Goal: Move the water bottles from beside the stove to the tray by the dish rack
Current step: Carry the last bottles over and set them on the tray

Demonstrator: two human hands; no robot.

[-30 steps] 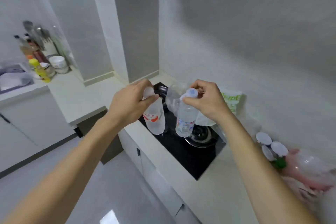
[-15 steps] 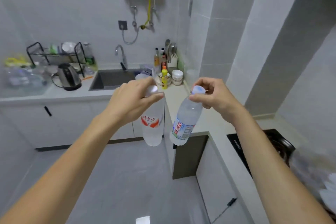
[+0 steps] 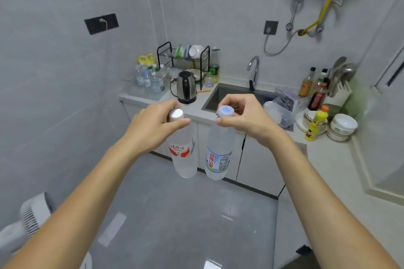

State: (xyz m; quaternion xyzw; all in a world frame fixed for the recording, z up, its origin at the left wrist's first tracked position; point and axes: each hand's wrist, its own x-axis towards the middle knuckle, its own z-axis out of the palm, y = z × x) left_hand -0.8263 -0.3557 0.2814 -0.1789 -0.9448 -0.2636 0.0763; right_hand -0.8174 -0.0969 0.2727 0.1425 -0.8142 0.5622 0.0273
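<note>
My left hand [image 3: 153, 129] grips the neck of a clear water bottle with a red label [image 3: 184, 157], which hangs below it over the floor. My right hand [image 3: 242, 116] pinches the blue cap of a second clear bottle with a blue and green label [image 3: 217, 159], also hanging upright. Far ahead on the counter, a clear tray [image 3: 131, 82] holds several water bottles [image 3: 149, 76], left of the black dish rack [image 3: 183, 57]. The stove is out of view.
A steel kettle [image 3: 185, 87] stands in front of the rack, beside the sink [image 3: 227, 96] and tap [image 3: 253, 72]. Sauce bottles, stacked bowls [image 3: 341, 126] and a yellow bottle [image 3: 316, 123] crowd the right counter. A white fan [image 3: 32, 214] stands at lower left on the grey floor.
The view has swung further left, away from the stove corner; the sink counter, dish rack and tray now lie straight ahead and closer. Both hands keep their hold on the bottles.
</note>
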